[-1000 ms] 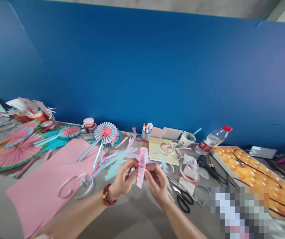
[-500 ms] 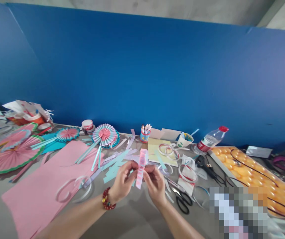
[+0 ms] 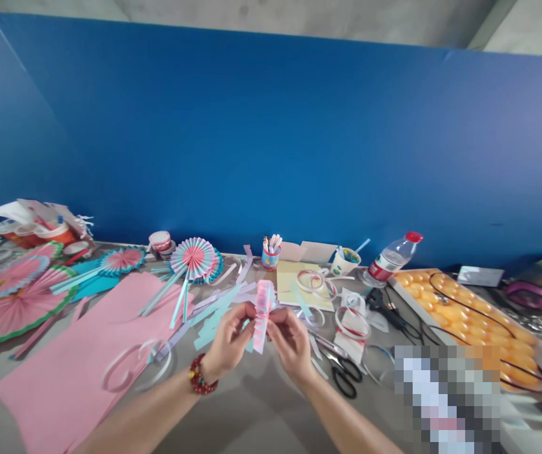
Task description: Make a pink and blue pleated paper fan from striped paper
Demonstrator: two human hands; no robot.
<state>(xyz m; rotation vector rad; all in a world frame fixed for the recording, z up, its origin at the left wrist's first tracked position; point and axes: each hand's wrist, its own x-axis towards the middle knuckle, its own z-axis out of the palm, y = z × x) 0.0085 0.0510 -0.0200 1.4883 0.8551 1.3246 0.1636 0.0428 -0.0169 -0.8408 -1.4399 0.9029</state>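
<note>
Between my hands, above the table, stands a pleated pink and lilac paper strip, folded like an accordion. My left hand, with a beaded bracelet at the wrist, pinches its left side. On the right side, the fingers of my right hand are closed on the same strip. Right of my right hand lie scissors with black handles. Loose teal strips spread out behind my left hand. A large pink paper sheet lies to the left.
Pleated paper fans with stick handles lie at the left and back. A pencil cup, a paper cup and a tilted water bottle stand by the blue partition. Rolls of tape and a yellow bumpy panel are rightward.
The view has shifted slightly, so the tabletop things appear further left. The pleated strip looks a little wider and more spread between my fingers. Both hands keep their grip.
</note>
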